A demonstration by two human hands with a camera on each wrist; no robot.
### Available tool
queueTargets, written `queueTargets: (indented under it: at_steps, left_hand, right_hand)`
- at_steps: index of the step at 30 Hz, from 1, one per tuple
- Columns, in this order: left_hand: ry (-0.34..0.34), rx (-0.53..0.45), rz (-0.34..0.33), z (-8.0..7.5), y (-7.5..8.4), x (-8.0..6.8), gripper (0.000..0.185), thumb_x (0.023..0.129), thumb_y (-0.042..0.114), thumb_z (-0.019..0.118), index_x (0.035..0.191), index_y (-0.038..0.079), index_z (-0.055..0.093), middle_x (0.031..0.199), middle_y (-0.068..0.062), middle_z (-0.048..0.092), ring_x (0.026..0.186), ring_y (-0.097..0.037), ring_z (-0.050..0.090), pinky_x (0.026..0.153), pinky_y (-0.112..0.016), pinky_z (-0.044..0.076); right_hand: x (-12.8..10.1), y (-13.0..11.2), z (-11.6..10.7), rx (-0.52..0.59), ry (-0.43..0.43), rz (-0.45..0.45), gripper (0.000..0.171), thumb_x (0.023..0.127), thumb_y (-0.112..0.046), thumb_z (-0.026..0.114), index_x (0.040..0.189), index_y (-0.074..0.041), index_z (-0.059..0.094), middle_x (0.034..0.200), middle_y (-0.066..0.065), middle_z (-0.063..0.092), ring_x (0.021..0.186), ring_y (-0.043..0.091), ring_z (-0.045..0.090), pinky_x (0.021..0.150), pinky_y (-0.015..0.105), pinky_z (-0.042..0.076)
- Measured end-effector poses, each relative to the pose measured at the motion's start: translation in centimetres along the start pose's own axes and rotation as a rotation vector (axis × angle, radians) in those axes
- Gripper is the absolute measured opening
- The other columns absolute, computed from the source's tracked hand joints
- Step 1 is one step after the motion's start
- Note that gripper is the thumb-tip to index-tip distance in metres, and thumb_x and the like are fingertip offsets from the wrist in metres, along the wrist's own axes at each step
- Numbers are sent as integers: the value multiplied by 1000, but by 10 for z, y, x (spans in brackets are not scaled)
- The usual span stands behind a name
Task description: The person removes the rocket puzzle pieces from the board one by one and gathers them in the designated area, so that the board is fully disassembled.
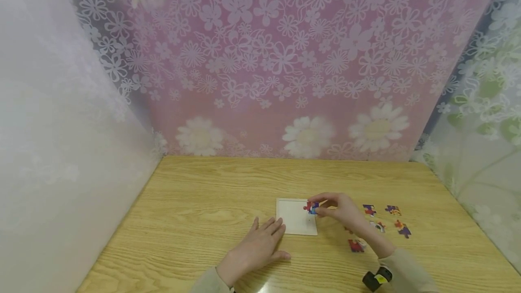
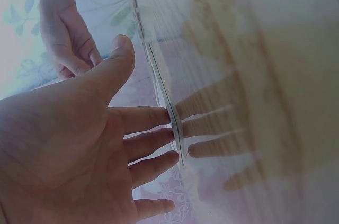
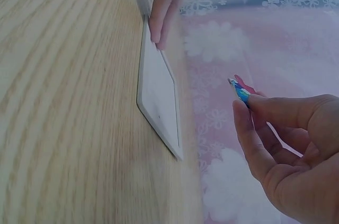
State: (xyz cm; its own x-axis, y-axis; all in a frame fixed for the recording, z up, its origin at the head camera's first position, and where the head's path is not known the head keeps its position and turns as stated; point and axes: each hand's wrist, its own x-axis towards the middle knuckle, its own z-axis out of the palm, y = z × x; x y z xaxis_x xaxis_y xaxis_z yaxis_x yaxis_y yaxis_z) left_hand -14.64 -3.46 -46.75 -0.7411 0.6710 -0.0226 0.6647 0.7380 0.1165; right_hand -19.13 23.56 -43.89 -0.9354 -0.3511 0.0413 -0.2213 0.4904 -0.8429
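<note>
A white square puzzle tray [image 1: 294, 216] lies flat on the wooden table [image 1: 211, 220]. My right hand [image 1: 339, 209] pinches a red and blue puzzle piece [image 1: 311, 207] just over the tray's far right corner. In the right wrist view the puzzle piece [image 3: 239, 89] sticks out between thumb and fingers, a little off the tray [image 3: 159, 97]. My left hand [image 1: 260, 243] lies flat with straight fingers, their tips touching the tray's near left edge. The left wrist view has those fingertips [image 2: 168, 133] against the tray's rim [image 2: 172, 123].
Several loose puzzle pieces lie right of the tray: one [image 1: 369, 210], one [image 1: 392, 210], one [image 1: 403, 229] and a red one [image 1: 355, 245]. Flowered curtains close off the back and right; a pale wall stands on the left.
</note>
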Motion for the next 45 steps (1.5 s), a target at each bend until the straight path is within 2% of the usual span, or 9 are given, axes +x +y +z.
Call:
queueTargets:
  at_steps: [3, 4, 9, 12, 21, 27, 33, 40, 45]
  left_hand:
    - [6, 2, 3, 0, 0, 0, 74, 87, 61, 37, 141, 10, 38, 148, -8, 31, 135, -27, 29, 104, -59, 24]
    - [7, 1, 5, 0, 0, 0, 75, 87, 61, 37, 141, 9, 38, 148, -8, 31, 135, -27, 29, 104, -59, 24]
    - [12, -4, 18, -1, 0, -1, 75, 87, 61, 36, 140, 8, 38, 148, -9, 31, 135, -27, 29, 103, -60, 25]
    - [10, -9, 20, -2, 0, -2, 75, 87, 60, 36, 140, 8, 37, 148, -9, 30, 135, -27, 29, 103, -59, 25]
    - [0, -14, 21, -3, 0, -2, 75, 88, 60, 36, 141, 8, 37, 148, -9, 30, 136, -27, 28, 104, -59, 25]
    - [10, -17, 22, -2, 0, -2, 75, 87, 60, 36, 141, 8, 37, 148, -9, 31, 135, -27, 29, 103, -59, 25]
    - [18, -19, 26, -3, 1, -2, 75, 87, 60, 36, 140, 7, 38, 147, -10, 31, 135, -28, 30, 103, -59, 26]
    - [22, -25, 30, -2, 0, -2, 75, 87, 60, 35, 140, 7, 38, 148, -10, 31, 135, -28, 29, 103, -59, 25]
    - [36, -18, 38, 0, 0, -2, 74, 88, 59, 37, 140, 7, 38, 147, -10, 31, 135, -29, 30, 103, -60, 25]
  right_hand:
    - [-4, -2, -7, 3, 5, 12, 31, 86, -25, 64, 117, -17, 63, 115, 6, 63, 88, 23, 65, 74, 39, 53]
    - [-6, -2, -9, 8, 7, 22, 31, 86, -25, 64, 117, -16, 63, 115, 6, 63, 87, 24, 65, 69, 40, 53]
    - [-12, 5, -21, 13, 26, 50, 33, 86, -29, 64, 117, -17, 63, 113, 8, 64, 87, 31, 64, 65, 40, 54]
    - [-17, 11, -30, 20, 41, 53, 36, 86, -30, 63, 119, -16, 61, 116, 9, 62, 89, 28, 64, 73, 39, 53]
    - [-38, 21, -60, 16, 87, 85, 40, 87, -31, 62, 123, -14, 58, 120, 12, 59, 93, 25, 64, 77, 37, 53]
    - [-53, 32, -78, -3, 119, 57, 40, 90, -28, 59, 126, -11, 55, 121, 14, 58, 91, 15, 65, 74, 33, 54]
    - [-69, 36, -95, -38, 130, 143, 43, 92, -33, 55, 130, -14, 52, 122, 13, 59, 94, 16, 64, 70, 42, 52]
    - [-86, 44, -112, -79, 153, 182, 44, 93, -34, 52, 133, -15, 49, 120, 3, 59, 93, 14, 63, 71, 33, 52]
    - [-98, 54, -122, -81, 153, 197, 46, 94, -32, 52, 135, -12, 47, 111, 7, 65, 87, 19, 65, 70, 31, 51]
